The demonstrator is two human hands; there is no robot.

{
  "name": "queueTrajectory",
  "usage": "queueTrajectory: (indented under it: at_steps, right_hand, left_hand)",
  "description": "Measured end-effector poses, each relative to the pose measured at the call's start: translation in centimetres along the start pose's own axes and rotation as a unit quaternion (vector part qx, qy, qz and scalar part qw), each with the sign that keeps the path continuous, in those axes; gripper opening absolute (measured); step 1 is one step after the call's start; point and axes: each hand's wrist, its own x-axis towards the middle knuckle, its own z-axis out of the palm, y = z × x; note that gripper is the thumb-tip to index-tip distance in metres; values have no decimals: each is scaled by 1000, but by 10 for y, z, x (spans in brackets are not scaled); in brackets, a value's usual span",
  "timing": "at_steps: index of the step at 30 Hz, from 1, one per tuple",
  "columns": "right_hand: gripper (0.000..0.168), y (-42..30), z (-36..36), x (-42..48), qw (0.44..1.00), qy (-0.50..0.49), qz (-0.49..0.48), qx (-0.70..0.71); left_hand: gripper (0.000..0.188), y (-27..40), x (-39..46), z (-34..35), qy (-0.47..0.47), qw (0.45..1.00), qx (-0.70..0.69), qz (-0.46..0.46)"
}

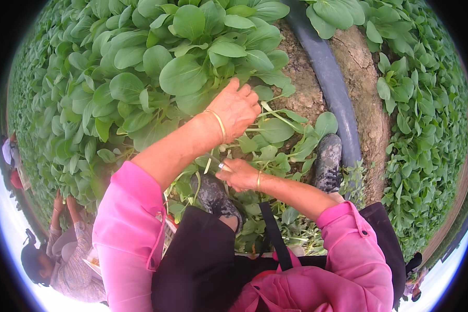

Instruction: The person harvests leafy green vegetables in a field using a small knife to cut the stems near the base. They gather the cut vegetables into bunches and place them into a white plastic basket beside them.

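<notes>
My left hand, with a gold-coloured bangle at its wrist, reaches in among the leafy green plants. Its fingers curl down at the stems, and their tips are partly hidden, so a grip is not certain. Nearer to me, my right hand is closed around the pale handle of a small knife. The thin blade points left, below my left wrist. Loose-looking leaves and pale stalks spread over the soil to the right of both hands.
A dark hose runs along bare, cracked soil, beside my camouflage-patterned shoe. My other shoe stands among leaves. Part of a light crate shows beside my knee. Another person crouches at the left, hands among plants.
</notes>
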Motion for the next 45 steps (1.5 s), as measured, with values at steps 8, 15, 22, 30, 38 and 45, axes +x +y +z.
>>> queueTrajectory:
  at_steps: [8, 15, 22, 30, 38, 45]
  right_hand:
    - [29, -21, -61, 34, 957, 249, -146, 3]
    - [33, -37, -58, 54, 934, 318, -147, -65]
    - [30, -30, -50, 45, 934, 306, -167, -75]
    - [22, -27, -49, 47, 958, 228, -103, 143]
    - [24, -60, -60, 70, 976, 197, -41, 88]
    - [31, -52, -54, 77, 967, 244, -21, 65]
  left_hand:
    - [42, -55, -61, 64, 132, 976, 116, -132]
    - [41, -60, -71, 80, 166, 972, 95, -139]
    - [39, -57, -70, 79, 170, 970, 113, -134]
    - [42, -70, -75, 87, 167, 973, 91, -132]
    - [41, -65, -69, 85, 136, 974, 125, -133]
    - [47, -34, -38, 63, 150, 939, 307, 30]
